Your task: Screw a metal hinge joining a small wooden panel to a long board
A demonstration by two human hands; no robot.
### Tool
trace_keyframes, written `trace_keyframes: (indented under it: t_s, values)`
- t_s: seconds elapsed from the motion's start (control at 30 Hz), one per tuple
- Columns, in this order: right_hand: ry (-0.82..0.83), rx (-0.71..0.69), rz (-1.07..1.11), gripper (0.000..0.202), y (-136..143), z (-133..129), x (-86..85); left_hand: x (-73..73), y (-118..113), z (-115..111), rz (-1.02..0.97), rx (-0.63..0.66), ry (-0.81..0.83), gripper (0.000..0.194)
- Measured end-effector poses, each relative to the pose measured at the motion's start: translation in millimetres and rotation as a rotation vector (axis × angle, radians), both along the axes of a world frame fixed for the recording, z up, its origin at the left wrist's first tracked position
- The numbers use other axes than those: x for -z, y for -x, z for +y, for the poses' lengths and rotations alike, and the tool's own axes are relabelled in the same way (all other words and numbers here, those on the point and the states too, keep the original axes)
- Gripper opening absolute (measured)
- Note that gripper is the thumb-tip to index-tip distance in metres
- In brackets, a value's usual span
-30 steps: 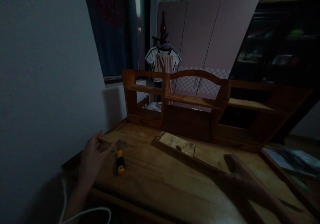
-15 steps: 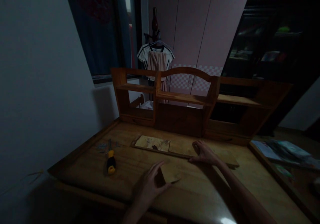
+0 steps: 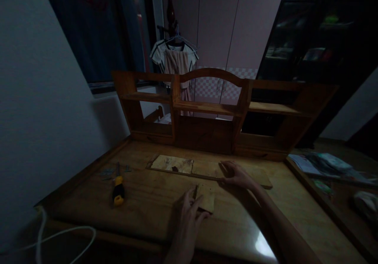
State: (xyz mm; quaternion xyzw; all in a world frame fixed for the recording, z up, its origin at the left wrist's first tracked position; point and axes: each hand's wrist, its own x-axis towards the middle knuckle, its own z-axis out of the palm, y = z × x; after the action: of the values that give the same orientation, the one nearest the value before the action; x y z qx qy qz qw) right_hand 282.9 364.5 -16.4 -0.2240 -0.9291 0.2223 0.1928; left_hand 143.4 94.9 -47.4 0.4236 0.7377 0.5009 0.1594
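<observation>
A small wooden block (image 3: 207, 198) stands near the front of the wooden desk, and my left hand (image 3: 189, 213) is closed on its left side. Behind it lies a long thin board (image 3: 206, 169), its left part pale and rough with a dark spot. My right hand (image 3: 234, 174) grips the board's right half, fingers over the back edge and thumb at the front edge. To the left rests a yellow and black screwdriver (image 3: 118, 191), with several screws (image 3: 106, 172) beside its shaft.
A wooden shelf unit (image 3: 206, 106) stands along the desk's back edge. Papers (image 3: 325, 165) lie beyond the right edge (image 3: 319, 201). A white cable (image 3: 72, 229) loops at the front left, by the wall (image 3: 53, 118).
My left hand has closed in on the small block, which is now turned and lower. My right hand remains on the board. The view has shifted, and the white cable has come into sight.
</observation>
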Motion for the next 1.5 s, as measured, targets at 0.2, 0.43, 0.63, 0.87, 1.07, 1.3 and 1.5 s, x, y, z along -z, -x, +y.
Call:
trace_keyframes:
  t_s: [0.2,0.43,0.63,0.87,1.07,1.3,1.5]
  values:
    - [0.053,0.026,0.092,0.08,-1,-5,2.6,1.3,-4,10,-0.054,0.04,0.009,0.043]
    - [0.095,-0.005,0.129,0.077,9,-27,1.4,-4.1,-12,22,-0.392,0.073,-0.057,0.047]
    - [0.108,-0.021,0.106,0.076,12,-24,0.4,-8.4,-6,20,-0.259,0.07,-0.007,0.036]
    - [0.118,-0.035,0.068,0.07,7,-14,-3.5,-7.0,5,10,-0.054,0.077,0.007,0.028]
    - [0.117,-0.043,0.069,0.072,4,-16,-4.5,-2.0,7,13,-0.019,0.088,0.027,0.029]
    - [0.072,-0.035,0.032,0.081,4,-23,-10.6,-12.6,3,17,0.037,0.085,0.039,0.034]
    - [0.021,-0.011,-0.012,0.08,2,-26,-18.9,-22.0,11,17,-0.006,0.077,0.077,0.033]
